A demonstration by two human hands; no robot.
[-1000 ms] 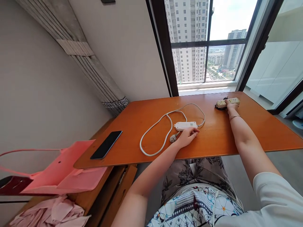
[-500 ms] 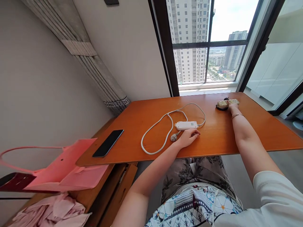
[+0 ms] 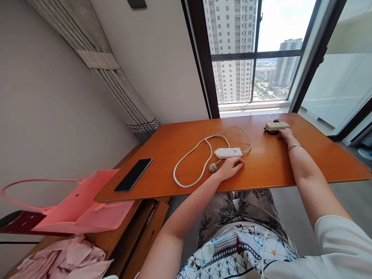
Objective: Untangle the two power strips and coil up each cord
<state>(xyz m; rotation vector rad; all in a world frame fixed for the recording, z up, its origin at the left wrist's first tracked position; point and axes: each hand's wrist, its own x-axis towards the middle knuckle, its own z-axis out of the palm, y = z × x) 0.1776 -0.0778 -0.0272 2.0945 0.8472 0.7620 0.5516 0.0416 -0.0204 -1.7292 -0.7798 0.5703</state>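
My left hand (image 3: 231, 166) rests on the table with its fingers loosely curled and nothing in them. Just beyond it lies a white power strip (image 3: 228, 152), whose white cord (image 3: 188, 156) loops over the tabletop to the left. The cord's plug (image 3: 213, 167) is beside my left wrist. Far out to the right, my right hand (image 3: 286, 134) is low at the near edge of a cream power strip (image 3: 277, 126), fingers pointing left and apparently not gripping it. A black cord (image 3: 271, 132) is bundled around this strip.
A smartphone (image 3: 133, 175) lies at the left of the orange-brown table (image 3: 168, 144). Beyond the left edge are a pink bag (image 3: 84, 205) and crumpled pink cloth (image 3: 64, 259). A window (image 3: 255, 56) stands behind the table's far edge.
My right hand has drawn back from on top of the cream power strip to its near edge. That strip has shifted slightly left. My left hand stays in place.
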